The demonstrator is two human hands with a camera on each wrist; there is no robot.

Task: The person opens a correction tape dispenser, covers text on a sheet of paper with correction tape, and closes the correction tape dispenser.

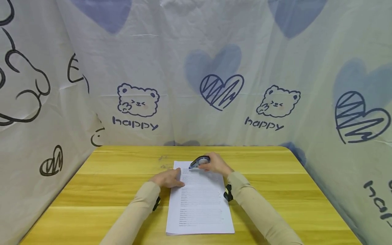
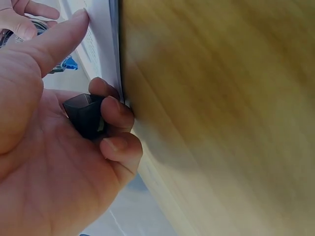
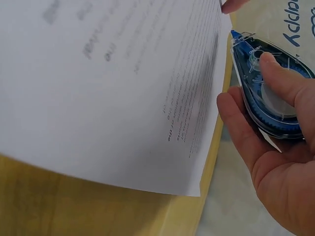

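Observation:
A stack of printed paper (image 1: 202, 204) lies on the table, its lines of text facing up. My right hand (image 1: 215, 164) grips a blue correction tape dispenser (image 3: 275, 110) between thumb and fingers. The dispenser's blue tip is at the upper lines of the top sheet; whether it touches the paper is unclear. At the sheet's left edge is my left hand (image 1: 166, 178), its thumb resting on the paper. In the left wrist view, curled fingers of that hand hold a small black cap (image 2: 84, 115) against the palm, beside the stack's edge.
The yellow wood-grain table (image 1: 275, 190) extends to both sides of the paper. Pale cloth (image 1: 177, 85) printed with hearts, bears and lettering hangs behind and at the sides. A dark band with a small device (image 1: 228, 193) is on the right wrist.

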